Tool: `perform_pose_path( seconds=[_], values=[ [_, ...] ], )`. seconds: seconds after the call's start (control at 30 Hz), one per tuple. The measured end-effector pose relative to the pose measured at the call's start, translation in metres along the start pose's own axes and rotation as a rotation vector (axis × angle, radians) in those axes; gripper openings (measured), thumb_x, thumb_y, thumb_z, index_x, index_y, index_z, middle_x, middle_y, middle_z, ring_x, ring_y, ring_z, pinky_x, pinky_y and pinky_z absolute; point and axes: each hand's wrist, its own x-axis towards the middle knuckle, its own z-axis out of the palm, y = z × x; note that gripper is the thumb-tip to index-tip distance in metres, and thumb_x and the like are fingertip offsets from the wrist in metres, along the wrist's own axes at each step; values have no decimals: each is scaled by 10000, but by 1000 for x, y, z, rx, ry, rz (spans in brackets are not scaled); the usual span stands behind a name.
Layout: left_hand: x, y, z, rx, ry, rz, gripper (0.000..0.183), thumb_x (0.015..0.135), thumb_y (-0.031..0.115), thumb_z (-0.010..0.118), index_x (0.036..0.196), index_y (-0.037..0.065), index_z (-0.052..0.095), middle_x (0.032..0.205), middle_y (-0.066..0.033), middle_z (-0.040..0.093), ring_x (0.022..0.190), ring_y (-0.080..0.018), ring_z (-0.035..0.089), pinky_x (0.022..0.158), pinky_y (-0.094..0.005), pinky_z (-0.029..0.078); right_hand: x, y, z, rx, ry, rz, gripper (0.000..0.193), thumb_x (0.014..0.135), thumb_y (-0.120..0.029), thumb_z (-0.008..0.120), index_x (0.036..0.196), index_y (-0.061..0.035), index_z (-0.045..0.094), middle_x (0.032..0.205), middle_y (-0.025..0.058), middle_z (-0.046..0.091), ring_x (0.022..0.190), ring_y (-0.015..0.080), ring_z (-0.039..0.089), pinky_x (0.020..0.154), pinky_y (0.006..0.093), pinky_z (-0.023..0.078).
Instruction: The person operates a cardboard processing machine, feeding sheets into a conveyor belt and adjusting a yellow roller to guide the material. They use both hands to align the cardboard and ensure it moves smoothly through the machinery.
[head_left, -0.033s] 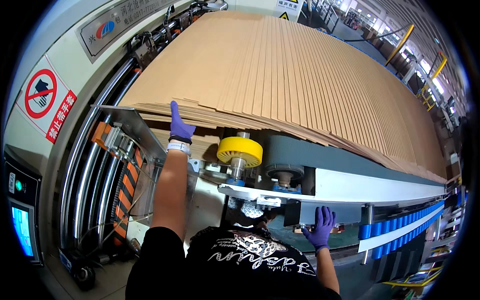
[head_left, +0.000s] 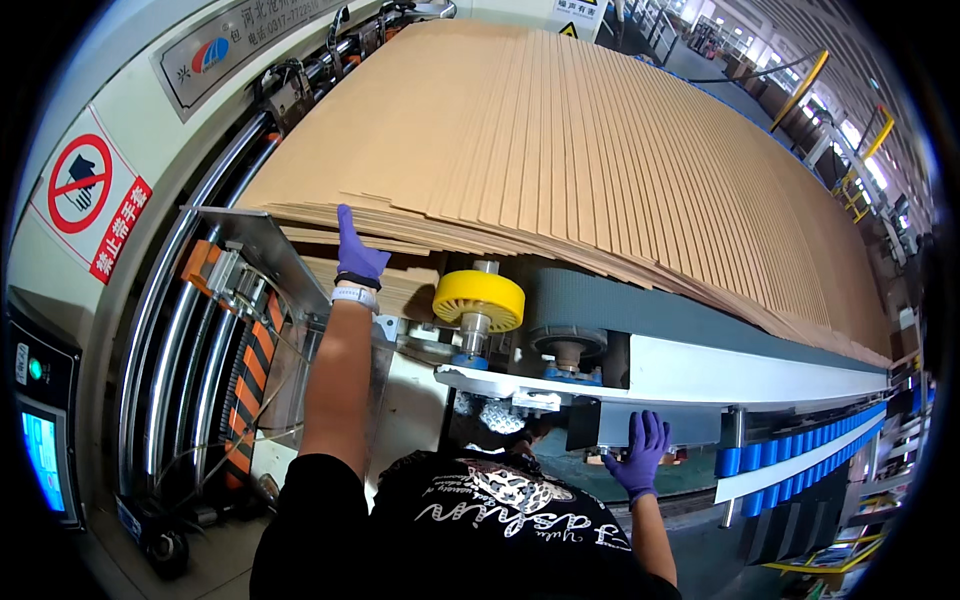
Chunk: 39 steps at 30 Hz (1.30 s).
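Long brown cardboard sheets (head_left: pixel 480 120) lie overlapped like shingles across the machine. My left hand (head_left: pixel 360 252), in a purple glove, is at their near left edge. Its thumb points up over the edge, and the other fingers are hidden below the upper sheets, so the hand closes round several of them. To the right, my right hand (head_left: pixel 643 457), also gloved in purple, rests with spread fingers against the front of a dark grey box (head_left: pixel 600 427) below the white rail. Nothing is held in it.
A yellow wheel (head_left: pixel 479 302) and a wide grey belt (head_left: pixel 590 300) sit under the sheets' near edge. Shiny rollers (head_left: pixel 183 365) and a metal side plate (head_left: pixel 270 250) stand left. Blue rollers (head_left: pixel 770 455) line the right. A lit screen (head_left: pixel 40 455) is at far left.
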Motion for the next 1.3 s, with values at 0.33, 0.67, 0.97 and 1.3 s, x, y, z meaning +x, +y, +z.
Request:
perform_pose_path(
  seconds=[0.33, 0.67, 0.97, 1.3],
  values=[
    [-124, -67, 9, 404, 181, 354, 461, 984, 222, 619, 1350, -28, 495, 1172, -218, 554, 1102, -345, 544, 966, -422, 448, 4, 1, -2, -42, -35, -39, 1043, 670, -520, 794, 1518, -80, 375, 1492, 223, 410, 1435, 402, 332, 1196, 617, 177],
    [-200, 29, 80, 615, -334, 687, 573, 906, 216, 673, 1395, -13, 478, 1390, -237, 501, 1318, -419, 477, 1117, -514, 361, 4, -2, -1, -63, -41, -10, 1068, 618, -491, 828, 1513, -109, 388, 1493, 209, 415, 1423, 388, 347, 1199, 619, 182],
    [-201, 21, 80, 654, -302, 633, 604, 933, 323, 644, 1418, 15, 459, 1400, -207, 476, 1340, -390, 437, 1131, -521, 330, 3, -2, -2, -67, -32, -7, 1022, 654, -524, 796, 1500, -106, 407, 1484, 205, 425, 1416, 386, 355, 1194, 615, 189],
    [-201, 23, 79, 635, -320, 614, 544, 923, 267, 663, 1376, 10, 504, 1365, -206, 512, 1309, -389, 476, 1105, -497, 366, 3, -3, -1, -49, -14, -18, 1057, 620, -479, 833, 1512, -122, 392, 1491, 193, 423, 1430, 379, 342, 1205, 619, 173]
  ],
)
